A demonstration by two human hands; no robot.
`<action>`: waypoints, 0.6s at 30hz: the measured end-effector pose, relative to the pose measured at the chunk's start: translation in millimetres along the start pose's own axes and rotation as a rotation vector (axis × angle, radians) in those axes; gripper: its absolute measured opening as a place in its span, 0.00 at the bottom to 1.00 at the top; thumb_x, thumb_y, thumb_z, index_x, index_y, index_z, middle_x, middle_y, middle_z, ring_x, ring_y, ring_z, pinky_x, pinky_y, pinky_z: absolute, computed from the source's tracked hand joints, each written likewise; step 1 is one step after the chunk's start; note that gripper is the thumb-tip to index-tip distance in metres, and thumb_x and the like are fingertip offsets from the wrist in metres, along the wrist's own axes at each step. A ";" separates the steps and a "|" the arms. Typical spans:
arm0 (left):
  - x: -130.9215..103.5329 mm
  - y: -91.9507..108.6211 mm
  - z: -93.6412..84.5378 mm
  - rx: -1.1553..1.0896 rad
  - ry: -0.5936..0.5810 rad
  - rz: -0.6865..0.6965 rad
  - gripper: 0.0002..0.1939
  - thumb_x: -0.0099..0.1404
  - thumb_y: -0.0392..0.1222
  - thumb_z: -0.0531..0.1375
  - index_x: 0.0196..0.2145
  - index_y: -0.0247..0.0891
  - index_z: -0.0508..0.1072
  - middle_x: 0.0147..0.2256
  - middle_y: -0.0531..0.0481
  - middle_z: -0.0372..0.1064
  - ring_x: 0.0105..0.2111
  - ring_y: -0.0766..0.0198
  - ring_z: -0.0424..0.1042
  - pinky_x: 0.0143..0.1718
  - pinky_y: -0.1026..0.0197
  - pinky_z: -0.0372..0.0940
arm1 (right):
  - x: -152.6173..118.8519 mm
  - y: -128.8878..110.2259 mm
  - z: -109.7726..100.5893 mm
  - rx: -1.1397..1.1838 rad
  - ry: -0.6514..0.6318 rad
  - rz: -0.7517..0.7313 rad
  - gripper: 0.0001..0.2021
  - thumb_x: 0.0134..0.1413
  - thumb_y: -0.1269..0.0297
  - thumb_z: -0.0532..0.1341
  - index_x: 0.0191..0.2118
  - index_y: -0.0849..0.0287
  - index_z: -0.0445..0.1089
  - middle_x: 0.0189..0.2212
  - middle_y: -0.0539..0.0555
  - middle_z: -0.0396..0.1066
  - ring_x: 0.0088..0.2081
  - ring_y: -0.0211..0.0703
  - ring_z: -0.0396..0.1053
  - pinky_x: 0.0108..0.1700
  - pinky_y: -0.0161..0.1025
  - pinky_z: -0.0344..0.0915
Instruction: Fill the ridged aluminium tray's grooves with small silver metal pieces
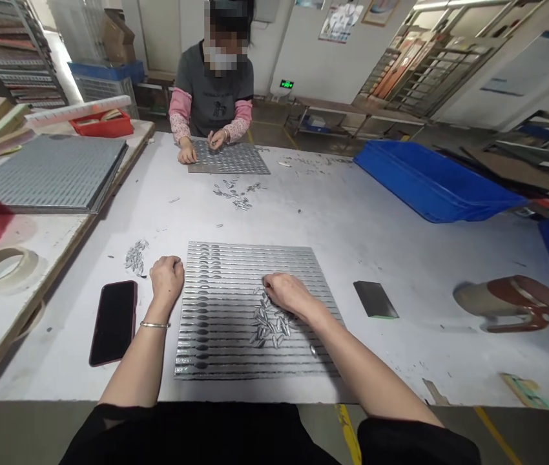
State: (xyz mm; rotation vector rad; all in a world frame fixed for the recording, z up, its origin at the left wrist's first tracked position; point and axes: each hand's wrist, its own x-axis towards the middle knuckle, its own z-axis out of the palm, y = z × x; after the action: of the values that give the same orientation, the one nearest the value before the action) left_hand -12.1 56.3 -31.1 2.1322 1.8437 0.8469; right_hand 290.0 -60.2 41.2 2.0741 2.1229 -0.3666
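Observation:
A grooved grey panel (240, 361) lies flat in front of me, with dark oval pieces (201, 316) set in columns along its left side. My left hand (166, 279) rests with curled fingers just beside the panel's left edge; whatever it may hold is hidden. Over the panel's middle, my right hand (287, 292) has its fingertips pinched together at the upper end of a loose pile of small silver oval pieces (269, 323). What sits between those fingertips is too small to make out. One stray oval piece (313, 351) lies by my right forearm.
A phone (113, 323) and another silver pile (135, 257) lie to the left. Rightward are a dark block (375, 299), a brown mug (511, 300) and a blue tray (429, 184). Across the table, a co-worker's hands (201, 145) are over another panel (240, 161).

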 end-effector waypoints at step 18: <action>-5.4 1.4 3.2 -0.005 -0.019 -0.035 0.11 0.67 0.39 0.55 0.39 0.39 0.77 0.40 0.41 0.76 0.43 0.49 0.72 0.47 0.50 0.62 | 48.1 -70.5 44.9 1.103 0.128 -0.057 0.10 0.55 0.57 0.60 0.37 0.57 0.73 0.25 0.50 0.76 0.24 0.40 0.73 0.27 0.34 0.66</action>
State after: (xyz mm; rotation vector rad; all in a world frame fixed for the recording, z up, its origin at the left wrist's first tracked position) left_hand -9.6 51.5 -34.6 2.0917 1.8621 0.8193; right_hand 215.3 -27.4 -10.3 2.5184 2.2956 -1.7797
